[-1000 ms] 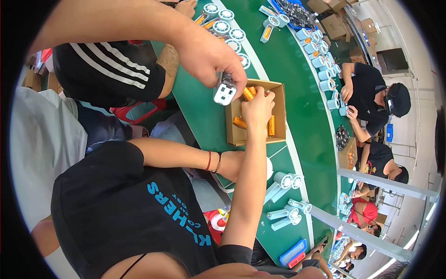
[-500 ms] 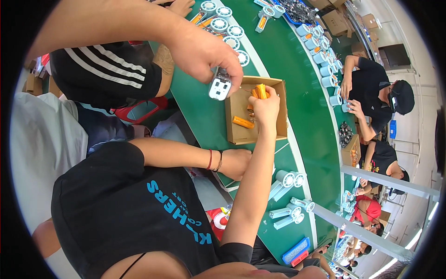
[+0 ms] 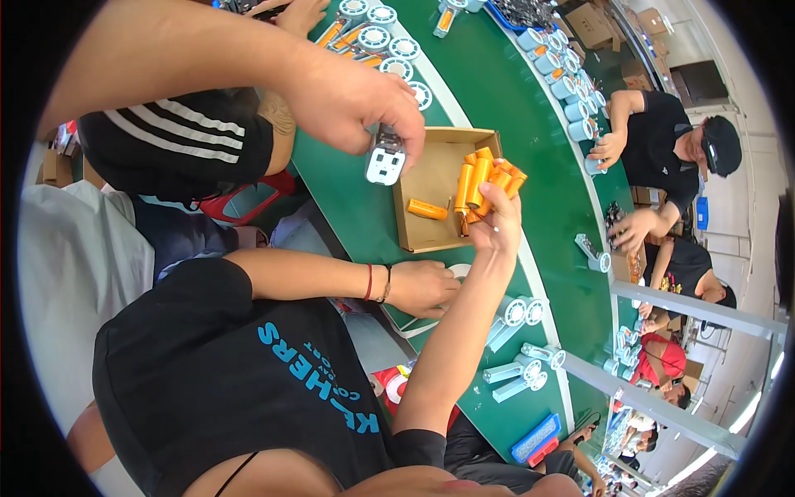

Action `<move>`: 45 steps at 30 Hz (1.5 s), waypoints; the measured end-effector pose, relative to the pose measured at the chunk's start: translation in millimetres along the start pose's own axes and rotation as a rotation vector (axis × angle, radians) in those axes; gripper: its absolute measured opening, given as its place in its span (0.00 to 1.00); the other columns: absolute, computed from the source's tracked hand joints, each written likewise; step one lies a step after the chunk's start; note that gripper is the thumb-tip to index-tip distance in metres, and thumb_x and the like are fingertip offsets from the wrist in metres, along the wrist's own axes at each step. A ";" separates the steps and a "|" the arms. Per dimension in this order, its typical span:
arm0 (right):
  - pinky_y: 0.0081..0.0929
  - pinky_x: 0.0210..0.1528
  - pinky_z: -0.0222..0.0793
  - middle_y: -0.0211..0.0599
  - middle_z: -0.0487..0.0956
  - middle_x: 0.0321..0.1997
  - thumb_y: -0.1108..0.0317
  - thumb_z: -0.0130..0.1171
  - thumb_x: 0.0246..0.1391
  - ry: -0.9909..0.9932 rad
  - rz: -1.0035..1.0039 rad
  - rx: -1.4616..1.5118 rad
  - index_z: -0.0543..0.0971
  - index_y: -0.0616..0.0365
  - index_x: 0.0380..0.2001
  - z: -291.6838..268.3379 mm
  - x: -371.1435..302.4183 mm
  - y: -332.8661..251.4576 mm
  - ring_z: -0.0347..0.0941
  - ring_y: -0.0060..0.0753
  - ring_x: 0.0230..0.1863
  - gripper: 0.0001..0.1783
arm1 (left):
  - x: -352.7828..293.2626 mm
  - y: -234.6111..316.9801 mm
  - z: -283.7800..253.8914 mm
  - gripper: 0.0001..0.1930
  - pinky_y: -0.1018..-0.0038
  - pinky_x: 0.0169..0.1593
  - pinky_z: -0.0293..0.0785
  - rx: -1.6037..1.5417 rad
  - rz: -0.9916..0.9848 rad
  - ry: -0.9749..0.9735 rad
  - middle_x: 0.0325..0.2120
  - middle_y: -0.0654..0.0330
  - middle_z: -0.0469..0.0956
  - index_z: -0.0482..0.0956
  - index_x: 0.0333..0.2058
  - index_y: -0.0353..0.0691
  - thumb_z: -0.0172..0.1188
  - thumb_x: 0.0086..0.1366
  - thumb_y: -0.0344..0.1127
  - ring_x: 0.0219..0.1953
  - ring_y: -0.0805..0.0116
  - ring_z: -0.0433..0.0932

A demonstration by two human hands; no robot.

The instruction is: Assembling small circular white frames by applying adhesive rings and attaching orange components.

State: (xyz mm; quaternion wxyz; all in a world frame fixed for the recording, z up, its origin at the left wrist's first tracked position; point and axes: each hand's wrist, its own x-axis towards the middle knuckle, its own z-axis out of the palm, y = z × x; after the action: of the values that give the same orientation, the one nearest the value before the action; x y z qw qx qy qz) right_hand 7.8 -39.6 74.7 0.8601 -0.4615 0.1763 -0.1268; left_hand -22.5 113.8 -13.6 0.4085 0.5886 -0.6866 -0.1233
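Head view: gripping a grey handle piece in the left hand, upper middle of the frame, fingers curled close about its sides, white slotted end turned toward the camera. Cannot find the right hand anywhere in the frame, so cannot tell its hold. Holding the handle piece beside or above the left wall of a cardboard box, near the centre on the green table; cannot tell which. Kept in much the same grip as half a second ago, so judged as no visible progress on that piece.

Changed most at the box: bunched in a co-worker's hand and brought out over the right wall, a cluster of orange cylinders, seen farther inside the box before. Leaving one loose orange cylinder plain to see at the box's left, meaning, by judgement, a supply mostly gathered up. Resting below the box, near the frame's centre, another co-worker's braceleted hand—or the same co-worker's, judging by the black shirt.
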 end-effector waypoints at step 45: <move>0.44 0.63 0.67 0.60 0.72 0.58 0.61 0.67 0.53 1.227 0.102 -1.571 0.75 0.65 0.58 -290.5 -339.4 1.5 0.69 0.57 0.60 0.31 | -6.9 31.0 -1.9 0.17 0.67 0.47 0.74 0.139 -0.015 0.035 0.36 0.58 0.79 0.80 0.44 0.40 0.66 0.58 0.40 0.39 0.61 0.78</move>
State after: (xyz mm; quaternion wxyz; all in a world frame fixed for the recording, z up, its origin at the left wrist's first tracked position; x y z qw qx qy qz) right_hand -421.6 -127.1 -12.0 0.0753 -0.7459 0.6437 -0.1537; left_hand -43.3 129.2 4.9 0.3779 0.6226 -0.6818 -0.0681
